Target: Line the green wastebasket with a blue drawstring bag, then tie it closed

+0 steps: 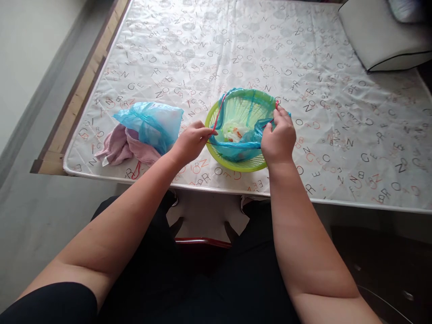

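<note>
Lining green basket [232, 164], blue bag [236, 150] (red drawstring [219, 112]), both hands pinching.

Single view, head-worn camera: looking forward and steeply down from above the seated person's lap, facing the bed mattress [236, 49], sitting close over its near edge; far edge running out of frame.

**Both hands pinched shut, forearms reaching forward**

The left hand [191, 143] is curled into a loose fist, thumb and forefinger pressed together at its far right tip. The right hand [278, 136] sits level with it, well apart, knuckles up, fingers bent and pinching above. Both bare forearms stretch forward from the body, converging slightly toward the hands.
</note>
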The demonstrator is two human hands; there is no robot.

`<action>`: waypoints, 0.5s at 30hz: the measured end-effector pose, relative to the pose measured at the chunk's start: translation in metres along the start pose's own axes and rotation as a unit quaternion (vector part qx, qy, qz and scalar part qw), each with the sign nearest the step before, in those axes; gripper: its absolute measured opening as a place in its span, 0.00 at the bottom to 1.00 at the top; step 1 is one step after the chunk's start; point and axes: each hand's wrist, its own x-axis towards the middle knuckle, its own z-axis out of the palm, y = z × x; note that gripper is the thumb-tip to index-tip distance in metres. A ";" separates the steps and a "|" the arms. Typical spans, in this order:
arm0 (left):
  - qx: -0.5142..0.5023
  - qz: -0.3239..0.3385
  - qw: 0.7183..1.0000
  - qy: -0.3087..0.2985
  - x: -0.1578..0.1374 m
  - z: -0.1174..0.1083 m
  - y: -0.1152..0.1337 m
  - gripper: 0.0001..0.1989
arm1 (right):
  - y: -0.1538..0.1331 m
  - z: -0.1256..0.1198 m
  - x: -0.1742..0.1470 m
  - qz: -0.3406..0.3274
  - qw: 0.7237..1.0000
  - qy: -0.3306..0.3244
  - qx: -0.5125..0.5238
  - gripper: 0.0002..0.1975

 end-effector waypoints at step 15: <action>-0.406 -0.195 0.871 0.198 0.022 -0.047 -0.003 0.11 | -0.012 -0.033 0.021 0.061 0.907 0.008 0.417 0.20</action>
